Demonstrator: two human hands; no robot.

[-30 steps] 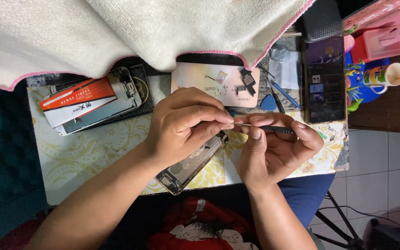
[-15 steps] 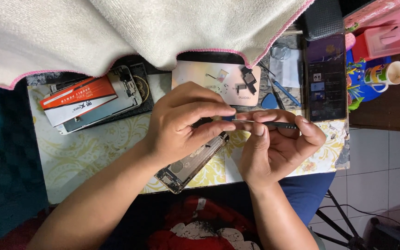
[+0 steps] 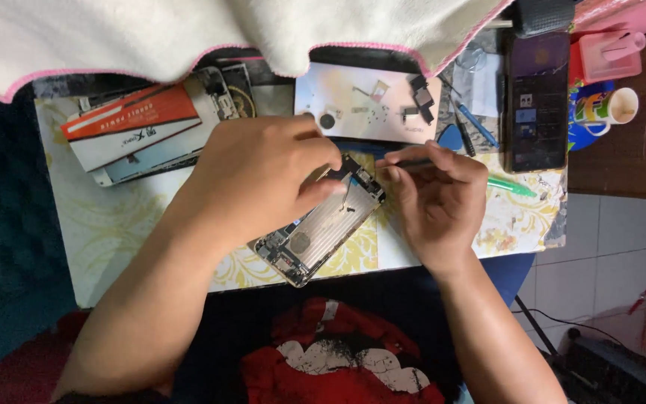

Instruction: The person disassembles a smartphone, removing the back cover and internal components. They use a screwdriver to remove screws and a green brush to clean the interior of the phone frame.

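Note:
An opened phone chassis (image 3: 323,232) lies tilted on the patterned mat (image 3: 114,232), its bare metal inside facing up. My left hand (image 3: 263,176) presses down on its upper end, fingers curled over a small black part (image 3: 351,166). My right hand (image 3: 435,198) sits just to the right of the chassis and pinches a thin tool (image 3: 405,161) whose tip points left toward that black part. A green plastic pry tool (image 3: 511,186) sticks out from behind my right hand.
A white parts tray (image 3: 368,105) with screws and small black pieces lies behind the hands. A red and white box (image 3: 132,127) sits at the left, a dark phone (image 3: 536,101) and a mug (image 3: 611,108) at the right. A cream towel (image 3: 188,30) hangs above.
Both hands have shifted slightly apart. The chassis's upper end and the black part now show between them. The right hand's tool has moved upward and left.

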